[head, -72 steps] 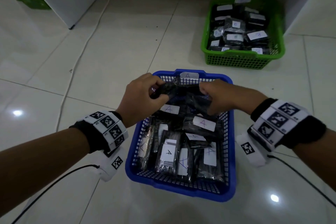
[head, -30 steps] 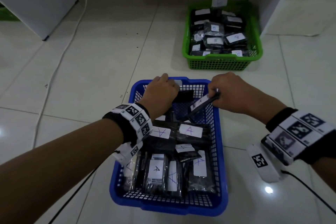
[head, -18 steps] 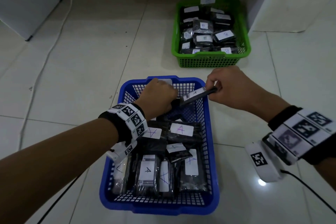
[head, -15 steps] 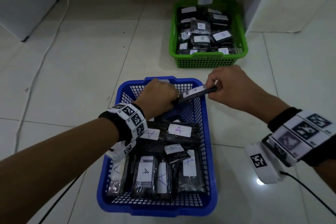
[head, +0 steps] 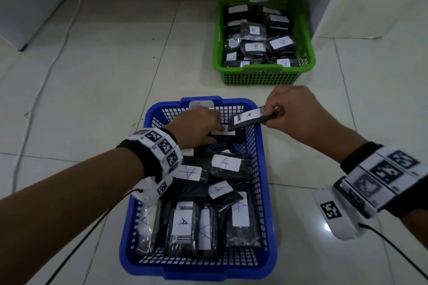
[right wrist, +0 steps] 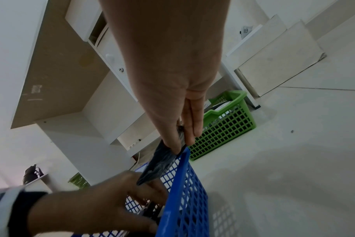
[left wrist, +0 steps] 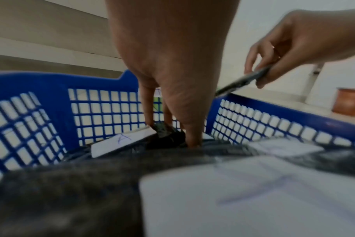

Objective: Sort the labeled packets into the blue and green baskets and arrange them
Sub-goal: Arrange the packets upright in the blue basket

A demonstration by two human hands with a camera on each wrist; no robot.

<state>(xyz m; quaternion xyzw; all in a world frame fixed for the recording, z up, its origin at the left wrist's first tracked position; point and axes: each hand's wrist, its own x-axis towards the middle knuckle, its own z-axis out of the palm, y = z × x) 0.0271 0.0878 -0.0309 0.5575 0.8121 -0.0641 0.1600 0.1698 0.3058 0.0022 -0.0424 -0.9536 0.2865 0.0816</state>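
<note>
The blue basket (head: 196, 271) in front of me holds several black packets with white "A" labels. At its far end my left hand (head: 216, 132) reaches down and pinches a black packet (left wrist: 165, 136) between fingers and thumb. Over the far right corner my right hand (head: 269, 114) pinches the end of another "A" packet (head: 249, 118), held flat above the rim (right wrist: 184, 173). The same packet (right wrist: 160, 162) hangs from my right fingertips (right wrist: 189, 137) in the right wrist view. Beyond, the green basket (head: 261, 75) holds several "B" packets.
Both baskets stand on a white tiled floor. A white cable (head: 53, 58) runs along the left. A white cabinet (head: 23, 7) stands at the back left and white furniture (head: 370, 7) beside the green basket. A brown pot (left wrist: 348, 102) sits off to the right.
My right hand has lifted one "A" packet out of the pile to the far right corner. My left hand has gone down to a packet at the far end.
</note>
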